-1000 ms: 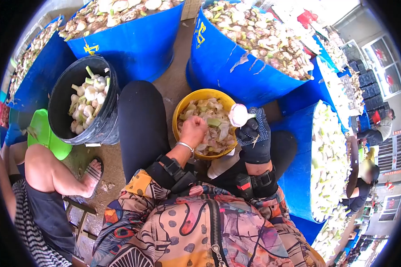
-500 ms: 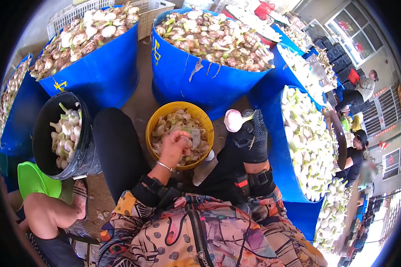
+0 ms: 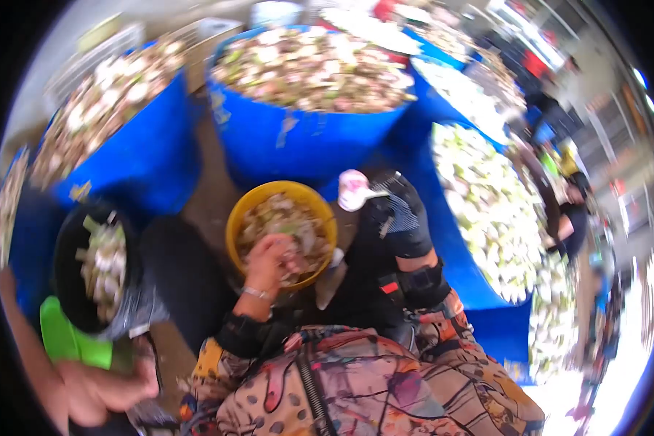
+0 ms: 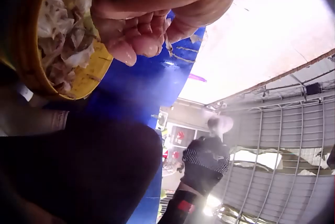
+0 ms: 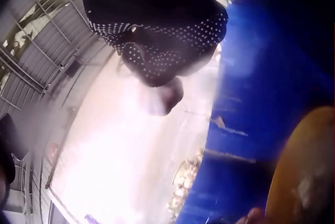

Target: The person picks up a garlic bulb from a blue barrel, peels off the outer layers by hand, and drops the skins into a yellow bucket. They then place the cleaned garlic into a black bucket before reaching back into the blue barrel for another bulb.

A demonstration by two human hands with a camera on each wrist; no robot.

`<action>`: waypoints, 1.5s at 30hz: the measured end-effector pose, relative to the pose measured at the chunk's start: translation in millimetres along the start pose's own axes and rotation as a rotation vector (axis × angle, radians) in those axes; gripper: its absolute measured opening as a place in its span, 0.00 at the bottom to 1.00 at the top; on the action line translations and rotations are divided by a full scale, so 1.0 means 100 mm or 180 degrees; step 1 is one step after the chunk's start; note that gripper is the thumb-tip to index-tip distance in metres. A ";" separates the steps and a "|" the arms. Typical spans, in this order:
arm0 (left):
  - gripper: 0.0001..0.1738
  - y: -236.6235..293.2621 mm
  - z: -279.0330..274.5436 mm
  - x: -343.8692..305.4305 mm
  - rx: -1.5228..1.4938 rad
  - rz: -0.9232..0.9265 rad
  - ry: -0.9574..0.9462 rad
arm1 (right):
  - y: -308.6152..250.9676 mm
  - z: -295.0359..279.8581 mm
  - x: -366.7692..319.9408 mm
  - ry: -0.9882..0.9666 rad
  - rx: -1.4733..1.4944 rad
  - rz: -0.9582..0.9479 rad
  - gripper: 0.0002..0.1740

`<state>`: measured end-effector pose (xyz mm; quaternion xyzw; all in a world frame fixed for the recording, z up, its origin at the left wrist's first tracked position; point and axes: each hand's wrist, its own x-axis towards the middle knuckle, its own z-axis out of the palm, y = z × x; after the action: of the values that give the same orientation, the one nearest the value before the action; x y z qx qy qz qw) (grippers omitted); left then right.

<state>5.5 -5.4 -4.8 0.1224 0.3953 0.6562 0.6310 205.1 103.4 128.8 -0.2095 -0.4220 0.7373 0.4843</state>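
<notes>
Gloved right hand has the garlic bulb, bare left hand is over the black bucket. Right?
Wrong bucket: the head view shows the bare left hand over the yellow bucket. The gloved right hand does hold the garlic bulb.

We are finding no readable text, label, brand, number or sign in any view. In the head view, a yellow mark [image 3: 80, 191] is showing on the left blue barrel [image 3: 138, 149], but we are seeing it too blurred to read. Fainter yellow marking [image 3: 219, 110] is showing on the middle blue barrel [image 3: 305, 145] — also illegible to us. In the left wrist view, a red mark [image 4: 180, 136] is showing at the distant window — too small and unclear for us to be making out any characters.
</notes>
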 end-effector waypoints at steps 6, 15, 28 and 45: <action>0.08 -0.01 0.04 0.00 0.0092 -0.0150 -0.0340 | -0.90 -0.54 -0.23 0.0811 -0.4300 -0.2425 0.12; 0.08 -0.09 0.14 0.01 0.0195 -0.0317 -0.0284 | -2.15 -0.98 -1.10 0.2581 -0.3284 -0.2373 0.15; 0.07 -0.03 0.12 0.10 -0.0216 -0.0571 -0.0210 | -0.18 0.00 0.35 -0.0386 -0.3040 -0.1294 0.14; 0.05 0.28 0.17 0.48 -0.0638 -0.0529 -0.0047 | -0.36 0.19 2.49 -0.1148 -0.4556 -0.1278 0.11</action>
<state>-11.7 48.2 8.9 0.0304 0.3318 0.6369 0.6953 100.7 323.7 194.2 -0.2679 -0.8993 0.2047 0.2787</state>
